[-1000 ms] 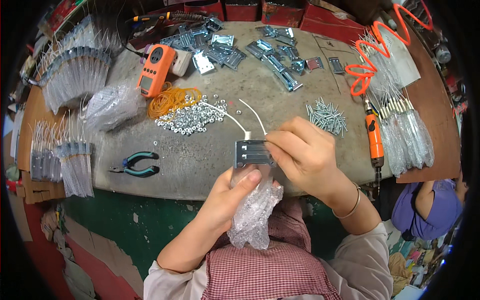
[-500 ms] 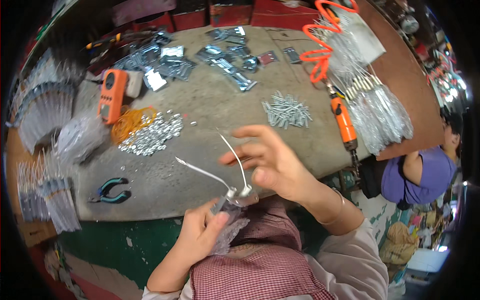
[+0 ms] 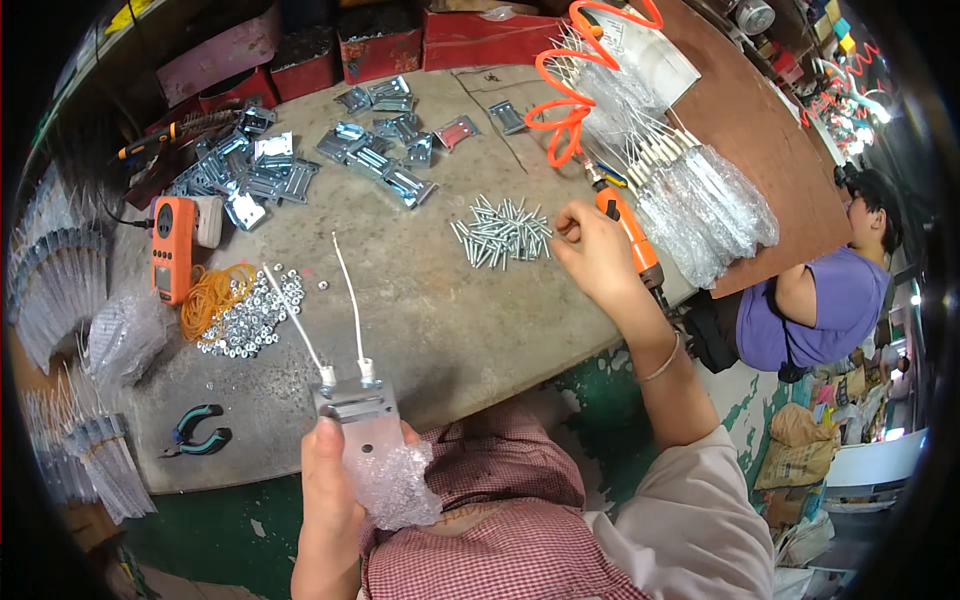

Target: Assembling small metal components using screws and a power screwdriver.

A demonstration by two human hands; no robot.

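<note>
Counter (image 3: 430, 320): grey, stained
Brackets (image 3: 368, 162): scattered toward the back
Screws (image 3: 500, 232): loose pile, right of middle
Nuts (image 3: 250, 322): heaped against yellow bands (image 3: 208, 308)
Meter (image 3: 173, 250): orange, near the bands
Pliers (image 3: 188, 447): spread, front left

Your left hand (image 3: 328, 500) grips a bubble-wrapped pc (image 3: 395, 485) w/ metal bracket (image 3: 360, 407) & 2 white wires (image 3: 350, 290), near side. Your right hand (image 3: 598, 260), fingers curled, is at right edge of screw pile (image 3: 500, 235), by orange driver (image 3: 632, 238). Pliers (image 3: 215, 441) near left.
</note>
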